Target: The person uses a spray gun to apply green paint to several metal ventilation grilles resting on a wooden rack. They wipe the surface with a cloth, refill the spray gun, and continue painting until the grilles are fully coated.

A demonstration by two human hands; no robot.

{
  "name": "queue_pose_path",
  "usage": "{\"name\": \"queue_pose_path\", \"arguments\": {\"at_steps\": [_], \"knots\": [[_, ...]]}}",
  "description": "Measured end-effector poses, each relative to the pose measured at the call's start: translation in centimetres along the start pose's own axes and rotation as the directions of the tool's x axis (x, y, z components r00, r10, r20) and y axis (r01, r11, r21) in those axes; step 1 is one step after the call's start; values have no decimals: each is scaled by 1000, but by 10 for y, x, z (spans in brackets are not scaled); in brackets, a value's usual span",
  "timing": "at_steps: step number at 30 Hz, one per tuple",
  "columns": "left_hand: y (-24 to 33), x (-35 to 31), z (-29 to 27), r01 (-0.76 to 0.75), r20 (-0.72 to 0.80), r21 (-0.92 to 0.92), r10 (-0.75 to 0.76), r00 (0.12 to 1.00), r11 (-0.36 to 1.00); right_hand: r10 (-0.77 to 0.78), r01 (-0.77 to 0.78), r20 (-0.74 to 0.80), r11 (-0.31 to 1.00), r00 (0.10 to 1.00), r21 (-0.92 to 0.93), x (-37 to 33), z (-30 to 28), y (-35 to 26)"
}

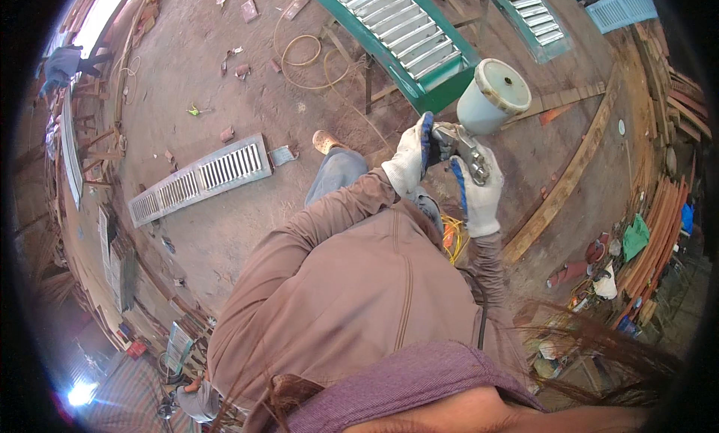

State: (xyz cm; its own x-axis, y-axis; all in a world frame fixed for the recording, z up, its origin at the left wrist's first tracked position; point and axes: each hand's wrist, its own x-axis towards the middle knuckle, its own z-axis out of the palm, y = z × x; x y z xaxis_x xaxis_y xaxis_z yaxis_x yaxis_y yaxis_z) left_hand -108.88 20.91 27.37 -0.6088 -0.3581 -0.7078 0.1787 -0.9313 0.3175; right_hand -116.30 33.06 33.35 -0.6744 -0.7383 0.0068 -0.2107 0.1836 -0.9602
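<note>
Left hand and right hand were curled closed on the spray gun, its cup uppermost (presumably against spilling), near the green louvered panel. Legs raised that panel, probably for reach.

A crumpled green sheet lies by reddish wooden strips at right; a light glows lower left.

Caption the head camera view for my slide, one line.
Gloved left hand and right hand hold a spray gun with a pale cup, a green louvred panel ahead.
</note>
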Motion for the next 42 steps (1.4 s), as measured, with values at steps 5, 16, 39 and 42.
{"name": "queue_pose_path", "arguments": {"at_steps": [5, 16, 39, 42], "knots": [[-22, 22, -25, -85, -46, -59, 82, 996, 995, -94, 59, -277, 989, 956, -133, -22, 21, 21], [-46, 39, -28, 3, -184, 2, -2, 983, 1000, -281, 199, -252, 931, 926, -305, -35, 7, 25], [-57, 35, -23, -109, -69, -58, 104, 992, 992, -369, 268, -169, 862, 914, -430, -44, -5, 14], [-60, 45, -28, -84, -68, -92, 78, 995, 992, -417, 311, -111, 807, 902, -503, -43, -9, 9]]}}
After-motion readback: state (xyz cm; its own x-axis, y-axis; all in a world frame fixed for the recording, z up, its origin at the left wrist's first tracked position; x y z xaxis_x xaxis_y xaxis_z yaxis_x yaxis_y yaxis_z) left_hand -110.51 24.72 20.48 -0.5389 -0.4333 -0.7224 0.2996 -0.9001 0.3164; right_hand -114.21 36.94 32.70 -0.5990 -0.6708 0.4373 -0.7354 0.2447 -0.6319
